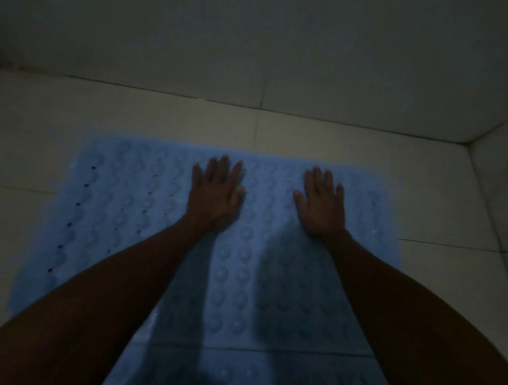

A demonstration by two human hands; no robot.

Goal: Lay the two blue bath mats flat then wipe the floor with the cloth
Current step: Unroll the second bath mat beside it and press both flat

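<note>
i see my left hand [216, 194] and right hand [322, 206] pressing flat on a blue mat [122, 203], fingers [211, 168] spread wide, holding nothing. the mat lies on the tile floor [440, 202] near the wall [284, 46]. a second mat [252, 374] touches its near edge.

You're over a pale blue bath mat [245, 250], embossed with rows of round bumps, dark little holes dotting its left side. Off-white floor tiles [309, 130] frame it, thin dark grout lines crossing; grey-white wall [254, 45] behind.
</note>
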